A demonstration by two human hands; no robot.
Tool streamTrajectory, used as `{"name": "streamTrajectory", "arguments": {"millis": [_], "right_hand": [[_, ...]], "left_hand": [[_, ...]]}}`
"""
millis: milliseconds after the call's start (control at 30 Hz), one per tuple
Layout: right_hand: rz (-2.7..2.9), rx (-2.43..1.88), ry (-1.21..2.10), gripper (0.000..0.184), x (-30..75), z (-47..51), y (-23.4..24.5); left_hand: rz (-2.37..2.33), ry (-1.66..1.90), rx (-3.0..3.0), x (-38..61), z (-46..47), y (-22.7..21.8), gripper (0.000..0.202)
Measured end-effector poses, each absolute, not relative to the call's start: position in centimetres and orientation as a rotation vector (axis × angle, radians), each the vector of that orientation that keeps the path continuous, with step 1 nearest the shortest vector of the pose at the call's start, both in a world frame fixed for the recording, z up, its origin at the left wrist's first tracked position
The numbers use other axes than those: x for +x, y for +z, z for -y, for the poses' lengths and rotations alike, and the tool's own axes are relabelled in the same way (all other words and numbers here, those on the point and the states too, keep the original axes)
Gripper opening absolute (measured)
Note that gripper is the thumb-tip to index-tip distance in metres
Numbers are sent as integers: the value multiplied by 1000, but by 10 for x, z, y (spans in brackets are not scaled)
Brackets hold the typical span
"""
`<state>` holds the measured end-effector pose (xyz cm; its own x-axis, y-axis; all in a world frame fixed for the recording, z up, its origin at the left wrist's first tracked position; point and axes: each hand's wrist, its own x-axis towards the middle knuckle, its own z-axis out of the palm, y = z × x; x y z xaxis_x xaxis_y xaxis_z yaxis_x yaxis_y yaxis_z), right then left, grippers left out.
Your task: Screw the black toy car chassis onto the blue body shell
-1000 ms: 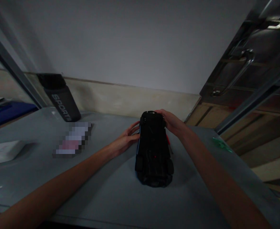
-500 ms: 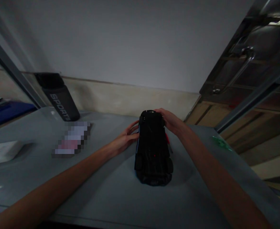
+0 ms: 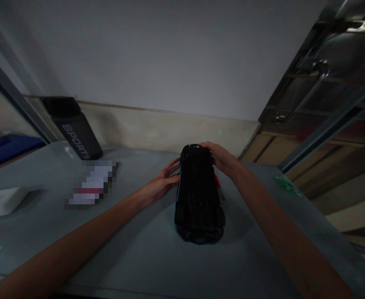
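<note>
A black toy car [image 3: 198,199] lies upside down on the grey table [image 3: 139,245], its wheels up and its far end toward the wall. My left hand [image 3: 161,181] rests against the car's left side near the far end, fingers stretched along it. My right hand [image 3: 221,158] curls over the car's far right corner and grips it. A bit of red shows at the car's right edge.
A dark bottle [image 3: 73,126] marked SPORTS leans at the back left by a metal post. A blurred flat item [image 3: 91,183] and a pale block [image 3: 2,200] lie on the left. A green scrap [image 3: 286,185] sits at the right edge; a metal door stands beyond.
Nothing has moved on the table; both hands stay on the car. Only the view has shifted slightly.
</note>
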<state>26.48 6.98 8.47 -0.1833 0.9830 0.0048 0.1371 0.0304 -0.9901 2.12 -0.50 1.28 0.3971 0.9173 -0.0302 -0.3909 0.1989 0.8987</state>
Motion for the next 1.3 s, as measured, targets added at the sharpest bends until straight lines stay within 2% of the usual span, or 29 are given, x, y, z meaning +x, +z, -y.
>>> {"name": "streamTrajectory", "arguments": {"millis": [200,500,767,900,1000,1300], "right_hand": [[1527,-1244,1132,25,264,-69,84],[1723,-1370,794,20,260,-74,85],[2281,-1350,28,51,260,-34,108],[2543,-1191,117,81,231,6,111],[2622,-1188,177,94,209,25,104],[2625,-1310,205,90,209,43,110]], "left_hand": [[-684,1009,973,19,6,12,69],[-654,1014,1007,18,0,6,71],[-646,1038,1000,20,2,9,69],[-679,1035,998,21,2,6,81],[-702,1034,1030,21,3,7,84],[-681,1043,1043,26,5,15,87]]}}
